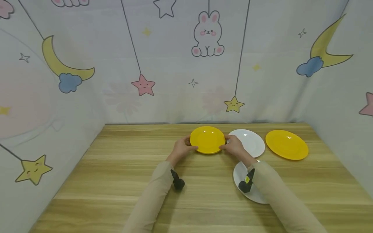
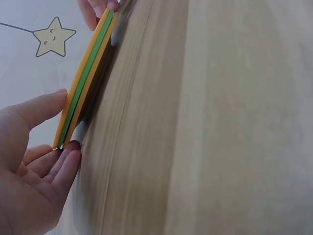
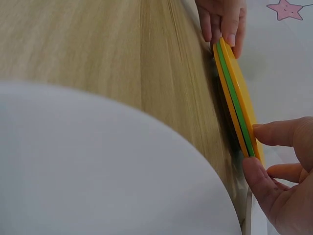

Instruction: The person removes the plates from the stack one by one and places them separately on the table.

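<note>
Both hands grip a small stack of plates at the middle back of the table. From above, only its top yellow plate (image 1: 207,140) shows. Edge-on in the left wrist view, a green plate (image 2: 89,68) is sandwiched between two yellow ones. My left hand (image 1: 181,149) holds the left rim, thumb at the top plate and other fingers curled around the lower edge. On the opposite rim, my right hand (image 1: 234,146) pinches the stack. A white plate (image 1: 250,142) lies just right of the right hand, partly hidden by it.
A yellow plate (image 1: 287,144) lies at the back right. Nearer, under the right forearm, is a partly covered white plate (image 1: 239,171). Patterned curtains (image 1: 175,64) enclose the back and sides of the wooden table (image 1: 122,181).
</note>
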`<act>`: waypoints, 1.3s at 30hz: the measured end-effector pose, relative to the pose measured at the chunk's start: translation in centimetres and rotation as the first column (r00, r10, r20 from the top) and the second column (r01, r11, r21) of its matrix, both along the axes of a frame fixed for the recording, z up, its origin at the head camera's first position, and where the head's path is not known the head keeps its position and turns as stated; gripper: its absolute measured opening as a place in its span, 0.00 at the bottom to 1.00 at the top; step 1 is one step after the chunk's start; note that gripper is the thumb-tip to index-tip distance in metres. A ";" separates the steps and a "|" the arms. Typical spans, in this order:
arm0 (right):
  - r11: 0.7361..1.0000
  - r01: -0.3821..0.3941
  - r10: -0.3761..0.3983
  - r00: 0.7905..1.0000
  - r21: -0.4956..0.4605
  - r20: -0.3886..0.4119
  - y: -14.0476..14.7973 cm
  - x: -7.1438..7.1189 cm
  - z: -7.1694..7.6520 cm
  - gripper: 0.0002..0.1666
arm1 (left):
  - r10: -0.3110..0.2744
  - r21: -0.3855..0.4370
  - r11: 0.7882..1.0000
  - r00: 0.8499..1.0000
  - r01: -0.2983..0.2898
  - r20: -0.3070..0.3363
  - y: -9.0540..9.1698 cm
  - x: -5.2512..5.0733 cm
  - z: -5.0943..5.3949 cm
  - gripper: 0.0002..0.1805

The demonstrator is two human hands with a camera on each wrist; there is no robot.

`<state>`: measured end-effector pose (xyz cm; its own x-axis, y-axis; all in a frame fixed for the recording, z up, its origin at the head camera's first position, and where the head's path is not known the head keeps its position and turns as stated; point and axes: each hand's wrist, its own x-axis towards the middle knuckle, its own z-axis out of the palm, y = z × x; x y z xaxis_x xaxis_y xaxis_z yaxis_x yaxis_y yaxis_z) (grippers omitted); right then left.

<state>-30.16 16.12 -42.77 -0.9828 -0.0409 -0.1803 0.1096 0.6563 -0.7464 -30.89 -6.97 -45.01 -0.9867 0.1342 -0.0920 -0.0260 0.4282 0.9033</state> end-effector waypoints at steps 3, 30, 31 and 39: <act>1.000 -0.004 0.004 1.000 0.017 -0.009 0.0 0.1 0.0 0.38 | 0.037 0.036 0.999 0.999 -0.037 0.016 0.0 -0.3 0.0 0.37; 0.997 -0.053 0.058 0.995 0.062 -0.075 -0.2 0.2 0.1 0.40 | 0.143 0.051 0.988 0.989 -0.142 -0.018 -0.7 -1.1 -0.3 0.27; 0.996 -0.054 0.059 0.995 0.068 -0.080 -0.2 0.3 0.1 0.39 | 0.150 0.056 0.987 0.988 -0.149 -0.022 -0.7 -1.1 -0.3 0.26; 0.996 -0.042 0.049 0.995 0.074 -0.090 -0.2 0.4 0.1 0.33 | 0.194 0.205 0.959 0.980 -0.197 0.033 -0.8 -1.0 -0.8 0.19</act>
